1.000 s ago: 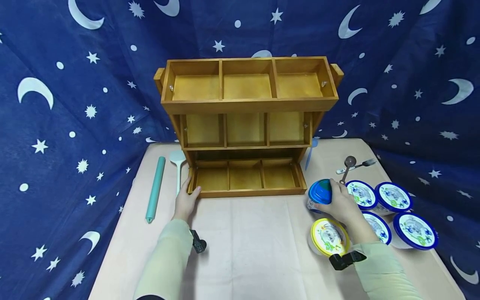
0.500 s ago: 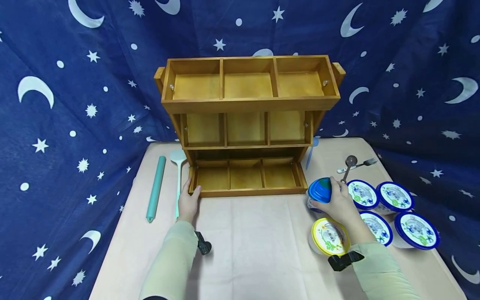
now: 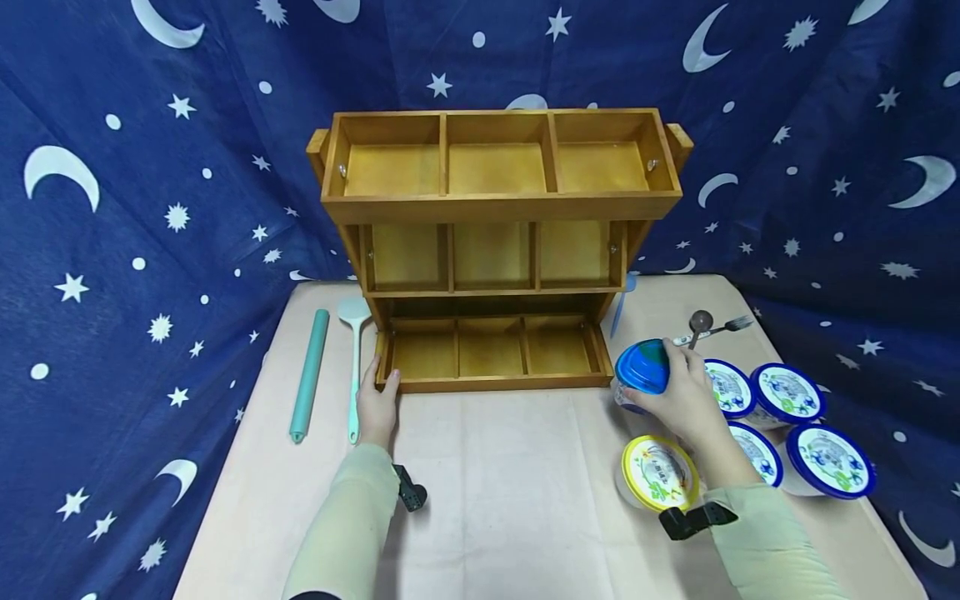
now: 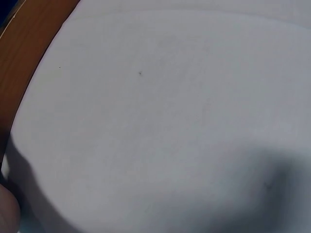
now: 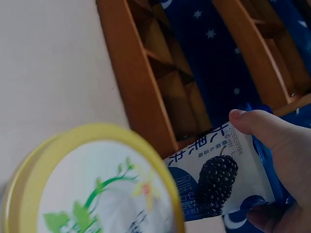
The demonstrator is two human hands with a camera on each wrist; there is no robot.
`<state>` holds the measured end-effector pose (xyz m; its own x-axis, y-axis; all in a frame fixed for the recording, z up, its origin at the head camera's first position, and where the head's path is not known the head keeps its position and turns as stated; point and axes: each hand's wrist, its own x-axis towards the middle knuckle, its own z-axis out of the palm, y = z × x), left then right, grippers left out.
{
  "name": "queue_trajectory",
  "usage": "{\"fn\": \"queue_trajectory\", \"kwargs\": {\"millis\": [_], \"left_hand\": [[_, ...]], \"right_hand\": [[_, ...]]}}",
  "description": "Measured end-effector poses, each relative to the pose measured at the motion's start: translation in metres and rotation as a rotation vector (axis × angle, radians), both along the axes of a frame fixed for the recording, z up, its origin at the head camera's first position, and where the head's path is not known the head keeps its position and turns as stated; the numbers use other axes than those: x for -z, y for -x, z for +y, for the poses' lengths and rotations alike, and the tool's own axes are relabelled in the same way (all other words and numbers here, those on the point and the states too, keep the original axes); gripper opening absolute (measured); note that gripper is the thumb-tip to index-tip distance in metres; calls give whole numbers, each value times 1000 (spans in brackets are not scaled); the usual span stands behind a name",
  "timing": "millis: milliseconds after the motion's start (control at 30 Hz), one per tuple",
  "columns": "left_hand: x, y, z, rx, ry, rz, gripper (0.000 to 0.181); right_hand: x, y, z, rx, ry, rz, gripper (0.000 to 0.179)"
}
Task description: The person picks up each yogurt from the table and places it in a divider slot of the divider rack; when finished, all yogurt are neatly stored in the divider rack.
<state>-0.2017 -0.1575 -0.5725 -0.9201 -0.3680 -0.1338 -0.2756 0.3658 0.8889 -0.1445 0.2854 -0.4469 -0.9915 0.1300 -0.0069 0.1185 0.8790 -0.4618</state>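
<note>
My right hand (image 3: 684,400) grips a yogurt cup (image 3: 628,398) with a blue lid in the head view, fingers on the far side and thumb on the near side. A blackberry picture shows on the cup's wall (image 5: 216,179) in the right wrist view, where the cup lies tilted. My left hand (image 3: 377,410) holds the front left corner of a three-tier wooden storage box (image 3: 495,386), thumb on the front board and fingers along the side. In front of the held cup stands a tub with a yellow-rimmed lid (image 3: 660,473).
Several blue-lidded tubs (image 3: 831,461) stand at the right. Behind them lie a brown measuring spoon (image 3: 701,323) and a fork (image 3: 731,326). A blue utensil (image 3: 622,304) lies by the box's right side. On the left lie a teal rod (image 3: 309,379) and a pale turquoise spoon (image 3: 356,350).
My right hand has raised the yogurt cup slightly, and its lid now tilts more. The left hand stays at the box corner, while its forearm has shifted a little to the right.
</note>
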Motion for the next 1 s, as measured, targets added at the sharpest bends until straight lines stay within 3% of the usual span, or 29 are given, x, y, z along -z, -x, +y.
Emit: {"fn": "queue_trajectory", "kwargs": {"millis": [267, 500, 700, 1000], "left_hand": [[-2, -3, 4, -19, 12, 40, 58], [5, -5, 6, -41, 46, 45, 62], [4, -4, 4, -52, 68, 48, 59], [6, -9, 6, -19, 98, 97, 59]], "right_hand": [[-29, -2, -16, -77, -9, 93, 107], [-43, 0, -36, -138, 37, 127, 106], [-45, 10, -55, -193, 73, 134, 106], [-37, 26, -91, -322, 175, 170, 104]]}}
